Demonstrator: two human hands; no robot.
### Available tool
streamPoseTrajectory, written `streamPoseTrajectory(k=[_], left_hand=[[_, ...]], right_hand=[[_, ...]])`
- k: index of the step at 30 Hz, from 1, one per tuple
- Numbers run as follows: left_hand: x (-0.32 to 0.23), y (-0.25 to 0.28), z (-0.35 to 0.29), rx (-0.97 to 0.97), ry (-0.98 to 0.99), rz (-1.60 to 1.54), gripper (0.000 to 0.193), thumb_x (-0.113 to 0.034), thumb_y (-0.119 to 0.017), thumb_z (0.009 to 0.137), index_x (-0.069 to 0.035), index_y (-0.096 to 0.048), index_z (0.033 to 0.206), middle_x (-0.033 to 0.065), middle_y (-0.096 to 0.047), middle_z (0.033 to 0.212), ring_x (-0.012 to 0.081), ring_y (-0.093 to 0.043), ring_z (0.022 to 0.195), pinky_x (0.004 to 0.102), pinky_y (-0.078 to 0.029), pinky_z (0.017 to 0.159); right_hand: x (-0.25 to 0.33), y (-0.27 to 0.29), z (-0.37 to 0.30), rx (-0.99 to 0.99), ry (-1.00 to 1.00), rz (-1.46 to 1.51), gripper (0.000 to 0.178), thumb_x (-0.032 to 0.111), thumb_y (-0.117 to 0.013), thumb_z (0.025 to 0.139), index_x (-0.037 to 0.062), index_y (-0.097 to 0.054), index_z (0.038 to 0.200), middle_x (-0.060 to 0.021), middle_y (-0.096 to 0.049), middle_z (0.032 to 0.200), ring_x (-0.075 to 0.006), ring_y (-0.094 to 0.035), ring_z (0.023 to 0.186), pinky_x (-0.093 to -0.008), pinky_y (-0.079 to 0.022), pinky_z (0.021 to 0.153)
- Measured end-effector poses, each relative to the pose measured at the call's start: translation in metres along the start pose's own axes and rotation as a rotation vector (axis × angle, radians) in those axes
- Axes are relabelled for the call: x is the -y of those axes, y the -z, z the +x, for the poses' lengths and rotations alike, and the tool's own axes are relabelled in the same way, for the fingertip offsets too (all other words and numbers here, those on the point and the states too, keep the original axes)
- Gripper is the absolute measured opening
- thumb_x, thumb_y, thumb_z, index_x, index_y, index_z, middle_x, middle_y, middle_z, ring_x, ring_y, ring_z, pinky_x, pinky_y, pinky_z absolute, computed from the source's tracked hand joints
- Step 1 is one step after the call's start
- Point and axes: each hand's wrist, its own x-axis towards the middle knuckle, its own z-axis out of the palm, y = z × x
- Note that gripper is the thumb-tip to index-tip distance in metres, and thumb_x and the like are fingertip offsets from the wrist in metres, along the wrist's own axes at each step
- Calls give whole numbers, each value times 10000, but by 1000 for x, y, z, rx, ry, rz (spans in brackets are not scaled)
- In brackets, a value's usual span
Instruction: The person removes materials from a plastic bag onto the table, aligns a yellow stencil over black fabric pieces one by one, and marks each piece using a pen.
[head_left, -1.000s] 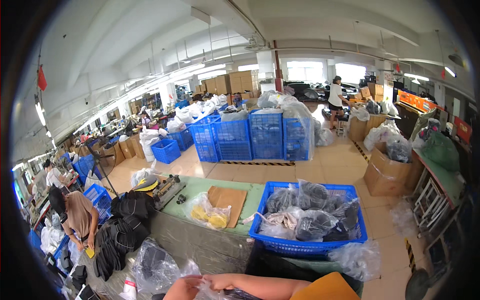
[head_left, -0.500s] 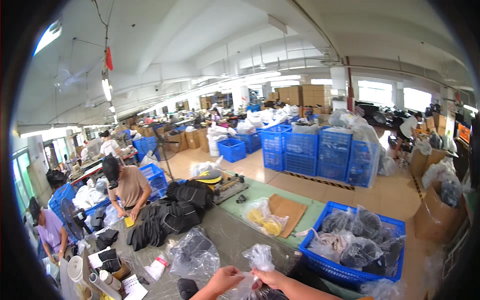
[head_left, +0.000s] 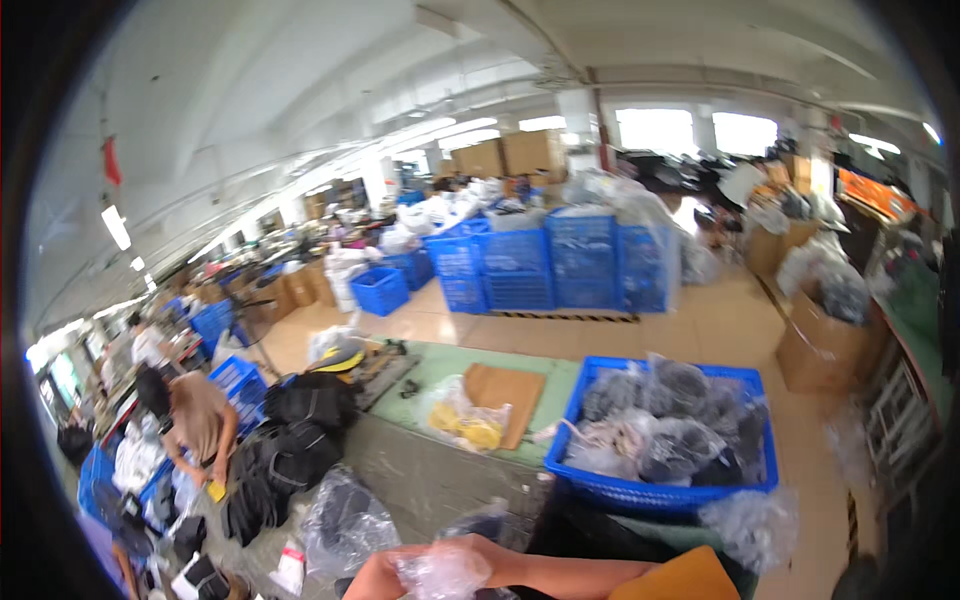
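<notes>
At the lower edge, a crumpled clear plastic bag (head_left: 448, 571) bunches up between my hands, its lower part out of the picture. My right hand (head_left: 468, 548) closes on it from the right, the forearm lying across in front of me. From the left, my left hand (head_left: 376, 574) grips the same bag; plastic and blur cover most of the fingers. Just beyond them a dark item in clear plastic (head_left: 482, 522) lies on the grey table cover (head_left: 420, 460). Left of my hands rests a larger clear bag (head_left: 350, 522) with something dark inside.
On the right stands a blue crate (head_left: 660, 495) full of bagged dark items. Brown cardboard (head_left: 505, 400) and a bag of yellow pieces (head_left: 465, 425) lie on the green tabletop. A pile of black pieces (head_left: 275, 465) sits by a co-worker (head_left: 200, 420). Stacked blue crates (head_left: 520, 270) stand beyond.
My view has swung right, so the scene has shifted left. My hands have come closer together around the bag, and my right forearm now lies flatter across the front.
</notes>
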Motion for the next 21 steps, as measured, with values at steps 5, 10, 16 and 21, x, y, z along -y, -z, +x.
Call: streamPoseTrajectory(k=[5, 10, 16, 21], left_hand=[[52, -21, 14, -148, -340, 173, 413, -218, -552, 951, -29, -532, 1317, 164, -598, 1283, 263, -576, 1165, 383, -470, 1009], [108, -44, 59, -171, -314, 193, 363, -257, -551, 944, -41, -592, 1233, 147, -628, 1205, 254, -601, 1110, 382, -494, 971], [70, -70, 56, -220, -334, -369, 280, -154, -613, 887, -10, -674, 1119, 126, -686, 1100, 240, -633, 1044, 356, -501, 923], [51, -77, 53, -127, -188, -272, 440, -196, -653, 926, 41, -560, 1285, 127, -631, 1252, 236, -573, 1151, 352, -423, 1021]], right_hand=[[-52, -23, -9, -164, 150, -86, 581, 313, -768, 796, 44, -576, 1274, -161, -600, 1261, -286, -473, 1272, -435, -249, 1138], [8, -20, -11, -306, 76, -446, 463, 261, -724, 801, 33, -620, 1190, -142, -653, 1096, -293, -586, 1026, -425, -456, 874], [-50, -4, -26, -348, 39, -201, 479, 223, -782, 744, 23, -598, 1138, -117, -588, 939, -312, -597, 882, -384, -488, 814], [-83, -2, -29, -612, 124, -363, 340, 167, -730, 784, 47, -614, 1080, -122, -615, 1005, -280, -610, 915, -394, -493, 793]])
